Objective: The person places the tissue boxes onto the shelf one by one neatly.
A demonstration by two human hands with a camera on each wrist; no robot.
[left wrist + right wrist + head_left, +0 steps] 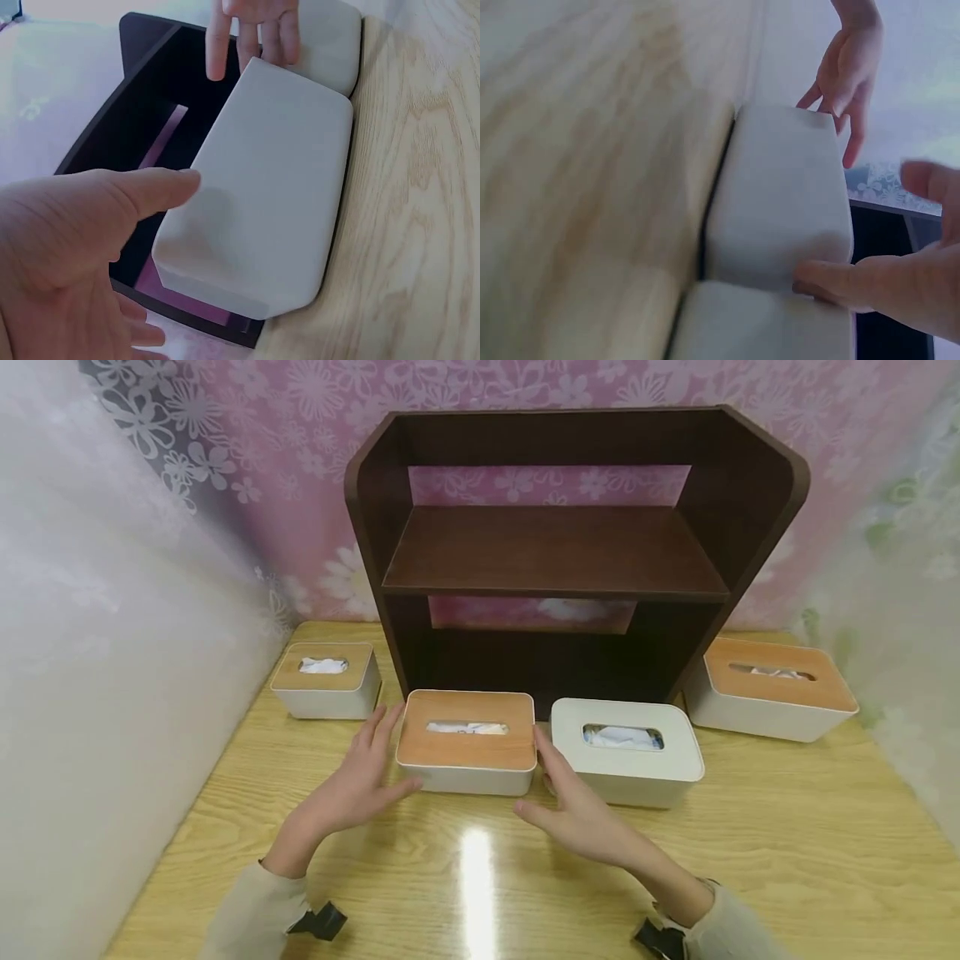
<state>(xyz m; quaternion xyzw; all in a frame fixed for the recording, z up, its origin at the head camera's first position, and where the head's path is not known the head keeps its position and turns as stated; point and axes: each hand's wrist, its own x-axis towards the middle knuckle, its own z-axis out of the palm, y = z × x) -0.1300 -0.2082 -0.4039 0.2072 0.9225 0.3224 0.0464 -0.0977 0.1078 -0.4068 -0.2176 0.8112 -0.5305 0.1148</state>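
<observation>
A white tissue box with an orange-brown wood lid [465,750] stands between my two hands, white tissue showing in its slot. At its left side is my left hand [352,785], fingers extended, thumb by the front left corner. My right hand [581,818] has its fingers in the narrow gap between this box and an all-white tissue box [637,767] to the right. In the left wrist view the left thumb lies at the edge of the wood-lidded box [262,172]. The right wrist view shows a right fingertip against its end [780,195]. Neither hand is curled round it.
Behind stands a dark brown two-tier shelf [555,552]. A smaller wood-lidded tissue box [330,702] is left of the shelf, and another wood-lidded box [772,714] is at its right. All rest on a wood-grain table [375,893] with patterned walls around it.
</observation>
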